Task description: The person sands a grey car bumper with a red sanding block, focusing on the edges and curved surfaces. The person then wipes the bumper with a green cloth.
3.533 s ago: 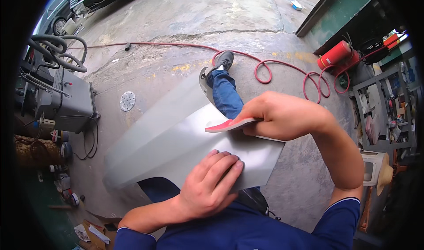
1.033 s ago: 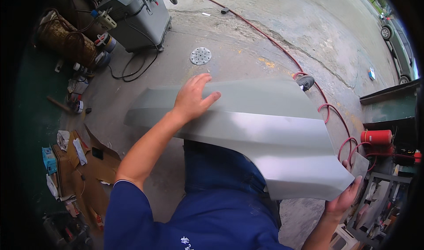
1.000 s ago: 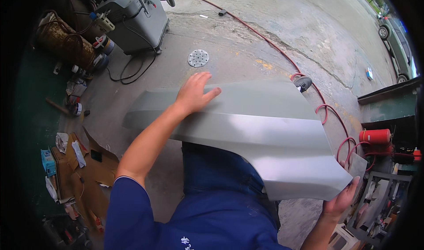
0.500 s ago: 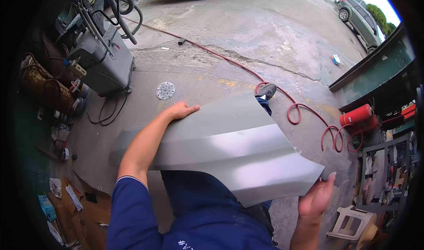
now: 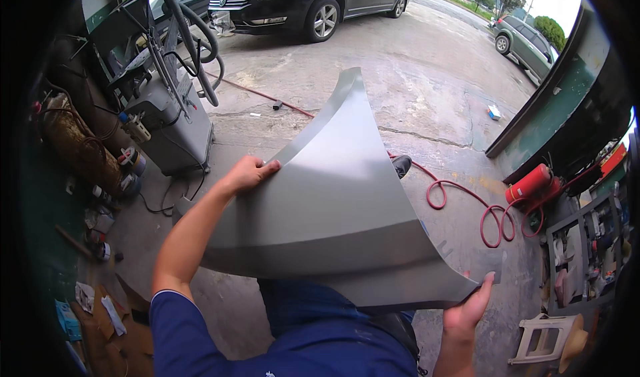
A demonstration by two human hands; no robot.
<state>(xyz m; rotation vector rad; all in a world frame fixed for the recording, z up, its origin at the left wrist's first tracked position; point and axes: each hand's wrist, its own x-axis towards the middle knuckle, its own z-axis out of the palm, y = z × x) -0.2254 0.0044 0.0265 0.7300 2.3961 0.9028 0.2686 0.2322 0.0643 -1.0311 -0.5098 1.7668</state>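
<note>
A grey car fender (image 5: 320,217) is held up in front of my body, its pointed end rising toward the far side. My left hand (image 5: 252,174) is closed on its upper left edge, thumb over the outer face. At the lower right corner, my right hand (image 5: 469,306) grips the panel from below, with the thumb on the near side. A thin grey sheet (image 5: 492,265), like sandpaper, shows beside that thumb, against the corner. The fingers beneath the panel are mostly hidden.
A grey wheeled machine (image 5: 167,124) with hoses stands at the left. A red hose (image 5: 437,194) coils on the floor toward a red cylinder (image 5: 531,182). Right, a cluttered rack (image 5: 587,257) and a beige stool (image 5: 543,340) stand close. Cardboard (image 5: 110,337) lies lower left; a black car (image 5: 320,7) is ahead.
The fender has been tilted up, its far edge rising so more of the broad face shows. My left hand moved slightly left with it; my right hand stays at the corner. The view has lifted.
</note>
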